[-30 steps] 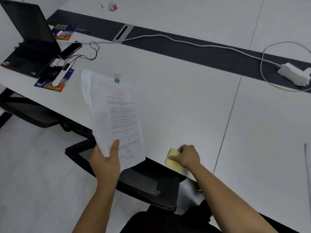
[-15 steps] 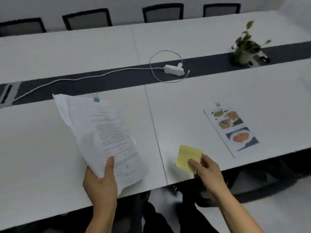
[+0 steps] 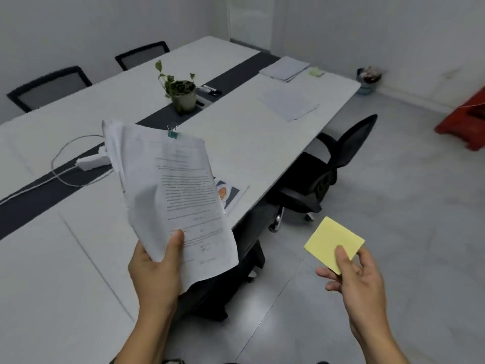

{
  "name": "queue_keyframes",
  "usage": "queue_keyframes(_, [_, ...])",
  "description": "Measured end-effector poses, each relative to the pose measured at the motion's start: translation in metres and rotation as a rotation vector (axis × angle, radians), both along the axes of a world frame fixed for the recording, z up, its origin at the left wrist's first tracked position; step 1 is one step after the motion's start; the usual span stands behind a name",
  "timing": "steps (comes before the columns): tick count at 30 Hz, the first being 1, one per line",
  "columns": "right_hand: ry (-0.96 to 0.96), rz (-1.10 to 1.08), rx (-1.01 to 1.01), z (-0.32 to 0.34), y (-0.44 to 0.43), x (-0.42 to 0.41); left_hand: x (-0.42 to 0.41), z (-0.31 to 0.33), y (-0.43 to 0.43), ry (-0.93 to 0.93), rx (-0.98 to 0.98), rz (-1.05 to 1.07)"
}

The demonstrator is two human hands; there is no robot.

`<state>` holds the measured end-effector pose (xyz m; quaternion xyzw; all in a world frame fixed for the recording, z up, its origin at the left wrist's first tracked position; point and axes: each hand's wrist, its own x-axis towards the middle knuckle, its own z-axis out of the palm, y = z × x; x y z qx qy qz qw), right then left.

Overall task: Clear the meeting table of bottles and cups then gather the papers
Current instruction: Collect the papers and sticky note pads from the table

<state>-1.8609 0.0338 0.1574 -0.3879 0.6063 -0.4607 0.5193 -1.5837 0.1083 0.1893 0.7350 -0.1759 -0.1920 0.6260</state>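
left hand point(image 3: 154, 269) grips clipped white paper sheaf point(image 3: 173, 195), floppy: support low edge | right hand point(image 3: 359, 282) pinches light yellow sticky-note pad point(image 3: 332, 240)

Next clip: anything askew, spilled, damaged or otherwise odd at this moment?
Only untidiness. The papers in the left hand are ragged: back sheets fan out past the clipped front page, and the bottom corner droops. A picture sheet lies right at the edge of the table. No spill or damage shows.
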Motion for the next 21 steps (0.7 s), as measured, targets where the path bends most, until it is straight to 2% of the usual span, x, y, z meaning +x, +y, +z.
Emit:
queue_keyframes(10, [-0.057,-0.066,-0.01,-0.012,-0.09,-0.202,-0.223,-0.005,-0.146,-0.004,-0.029,-0.209])
queue_keyframes(14, [-0.073,-0.02,-0.029,-0.003,-0.154,-0.241,-0.269,0.002,-0.208,0.013,-0.078,-0.22])
queue_keyframes(21, [-0.041,-0.039,0.011,-0.036,-0.304,-0.287,-0.329,-0.027,-0.356,0.029,-0.066,-0.222])
